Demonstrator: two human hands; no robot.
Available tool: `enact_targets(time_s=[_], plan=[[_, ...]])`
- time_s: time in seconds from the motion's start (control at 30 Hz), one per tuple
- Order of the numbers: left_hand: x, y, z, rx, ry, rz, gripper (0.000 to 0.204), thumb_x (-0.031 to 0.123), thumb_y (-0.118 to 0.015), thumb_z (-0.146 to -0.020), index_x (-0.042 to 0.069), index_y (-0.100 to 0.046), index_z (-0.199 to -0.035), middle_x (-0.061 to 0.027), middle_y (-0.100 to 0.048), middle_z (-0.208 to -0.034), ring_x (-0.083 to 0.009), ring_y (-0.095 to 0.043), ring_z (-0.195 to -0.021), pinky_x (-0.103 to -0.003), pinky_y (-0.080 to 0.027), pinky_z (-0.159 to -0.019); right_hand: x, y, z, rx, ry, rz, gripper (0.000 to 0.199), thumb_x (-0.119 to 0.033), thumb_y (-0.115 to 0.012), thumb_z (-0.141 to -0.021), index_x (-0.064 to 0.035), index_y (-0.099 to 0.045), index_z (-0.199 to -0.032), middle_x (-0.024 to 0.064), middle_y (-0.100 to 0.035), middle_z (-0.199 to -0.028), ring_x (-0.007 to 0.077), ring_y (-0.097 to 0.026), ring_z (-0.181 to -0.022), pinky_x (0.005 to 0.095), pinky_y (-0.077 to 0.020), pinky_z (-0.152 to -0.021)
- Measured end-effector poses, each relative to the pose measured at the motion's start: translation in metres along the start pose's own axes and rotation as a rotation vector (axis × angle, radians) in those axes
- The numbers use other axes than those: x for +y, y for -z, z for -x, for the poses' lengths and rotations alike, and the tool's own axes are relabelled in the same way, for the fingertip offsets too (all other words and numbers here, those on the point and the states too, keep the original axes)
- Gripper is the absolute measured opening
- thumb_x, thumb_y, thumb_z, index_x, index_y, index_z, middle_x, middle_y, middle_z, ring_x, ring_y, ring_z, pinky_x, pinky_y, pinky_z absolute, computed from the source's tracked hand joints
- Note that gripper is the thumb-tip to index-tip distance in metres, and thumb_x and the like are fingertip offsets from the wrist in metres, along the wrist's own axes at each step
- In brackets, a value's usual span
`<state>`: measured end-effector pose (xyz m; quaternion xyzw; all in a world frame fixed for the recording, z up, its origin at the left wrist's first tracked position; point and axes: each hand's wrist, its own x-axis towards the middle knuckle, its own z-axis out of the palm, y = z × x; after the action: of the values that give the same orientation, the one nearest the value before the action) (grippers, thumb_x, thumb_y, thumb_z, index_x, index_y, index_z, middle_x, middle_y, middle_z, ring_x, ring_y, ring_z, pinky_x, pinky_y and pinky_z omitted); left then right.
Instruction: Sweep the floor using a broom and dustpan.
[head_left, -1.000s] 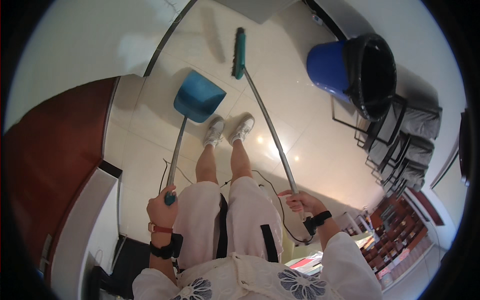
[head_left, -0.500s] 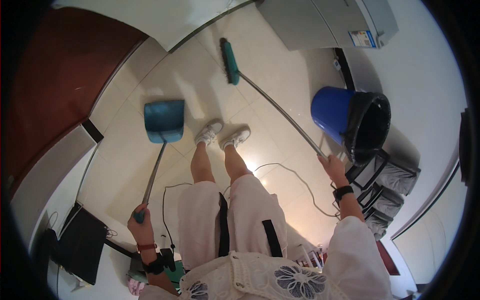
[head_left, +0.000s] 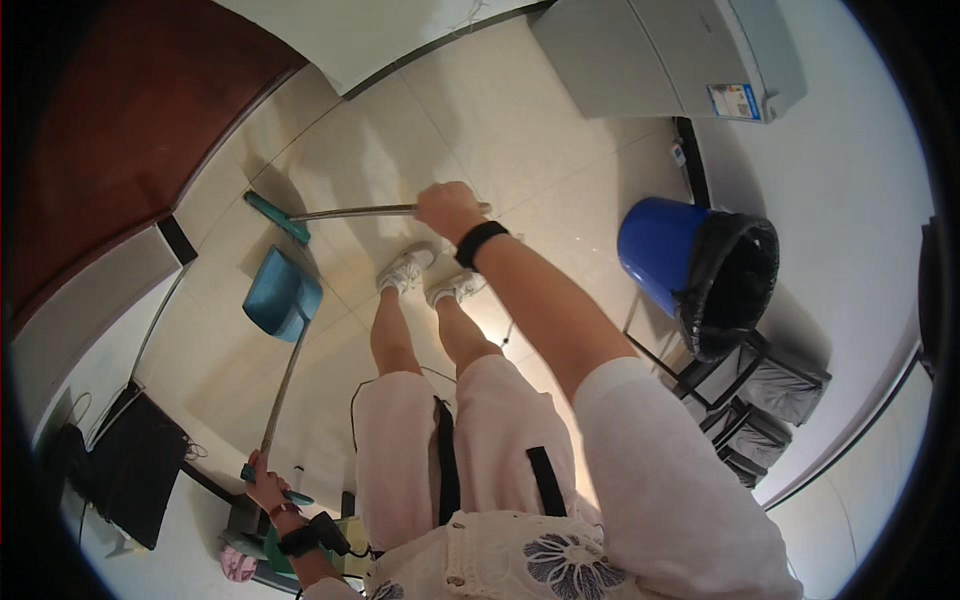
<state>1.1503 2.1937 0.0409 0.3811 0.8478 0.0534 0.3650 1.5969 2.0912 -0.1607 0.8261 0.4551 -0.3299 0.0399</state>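
Note:
My right hand (head_left: 448, 208) is stretched out in front of me and grips the metal handle of a broom (head_left: 340, 213). The broom's teal head (head_left: 276, 217) rests on the tiled floor to the left, just above the dustpan. My left hand (head_left: 265, 487) is low at the left and holds the end of a long-handled blue dustpan (head_left: 283, 296), whose pan sits on the floor left of my white shoes (head_left: 405, 270).
A blue bucket lined with a black bag (head_left: 700, 268) stands on the right, with black folded frames (head_left: 770, 390) beside it. A grey cabinet (head_left: 665, 55) is at the top. A dark wooden surface (head_left: 100, 130) curves along the left, and a cable (head_left: 360, 420) lies on the floor.
My right arm has swung the broom from the right side across to the left, so its head now lies next to the dustpan. The view has turned; the dustpan stays on the floor.

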Motion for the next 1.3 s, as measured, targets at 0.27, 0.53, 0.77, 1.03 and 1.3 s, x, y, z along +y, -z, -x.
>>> enact_targets(time_s=[0.27, 0.53, 0.77, 1.03, 1.3], plan=[[-0.015, -0.009, 0.013, 0.044, 0.076, 0.209, 0.019, 0.017, -0.057, -0.074, 0.011, -0.056, -0.092, 0.0053, -0.027, -0.042, -0.0053, -0.023, -0.030, -0.021, -0.023, -0.027, 0.238, 0.009, 0.109, -0.076, -0.464, -0.201, 0.051, -0.053, -0.054, -0.069, -0.0016, -0.060, -0.070, 0.0174, -0.059, -0.076, 0.0317, -0.057, -0.072, 0.0394, -0.0432, -0.062], [-0.025, -0.045, 0.022, 0.060, 0.151, 0.439, 0.028, 0.020, -0.059, -0.075, 0.012, -0.055, -0.102, 0.0055, -0.027, -0.046, -0.0046, -0.026, -0.035, -0.019, -0.023, -0.033, 0.295, 0.064, 0.214, 0.057, -0.477, 0.066, 0.047, -0.043, -0.042, -0.080, -0.0014, -0.057, -0.064, 0.0176, -0.057, -0.069, 0.0336, -0.056, -0.071, 0.0425, -0.0434, -0.063], [0.006, -0.073, 0.027, 0.087, 0.121, 0.486, 0.024, 0.022, -0.060, -0.075, 0.014, -0.056, -0.096, 0.0064, -0.028, -0.048, -0.0045, -0.027, -0.037, -0.019, -0.025, -0.034, 0.219, 0.074, 0.126, -0.036, -0.197, 0.120, 0.044, -0.046, -0.045, -0.078, -0.0040, -0.059, -0.073, 0.0148, -0.059, -0.074, 0.0292, -0.058, -0.072, 0.0376, -0.0461, -0.062], [0.072, -0.087, -0.006, -0.055, 0.206, 0.528, 0.021, 0.029, -0.060, -0.075, 0.015, -0.046, -0.067, 0.0069, -0.026, -0.047, -0.0043, -0.026, -0.037, -0.018, -0.026, -0.035, 0.233, 0.116, 0.025, -0.079, -0.330, 0.042, 0.042, -0.043, -0.061, -0.067, -0.0027, -0.060, -0.077, 0.0135, -0.060, -0.081, 0.0275, -0.058, -0.078, 0.0354, -0.0455, -0.066], [0.109, -0.084, -0.035, -0.105, 0.260, 0.454, 0.028, 0.028, -0.058, -0.077, 0.017, -0.038, -0.060, 0.0081, -0.025, -0.046, -0.0035, -0.025, -0.035, -0.017, -0.024, -0.032, 0.336, 0.123, 0.123, -0.087, -0.723, -0.278, 0.052, -0.051, -0.055, -0.068, -0.0024, -0.056, -0.049, 0.0097, -0.054, -0.049, 0.0257, -0.057, -0.056, 0.0362, -0.0437, -0.057]])
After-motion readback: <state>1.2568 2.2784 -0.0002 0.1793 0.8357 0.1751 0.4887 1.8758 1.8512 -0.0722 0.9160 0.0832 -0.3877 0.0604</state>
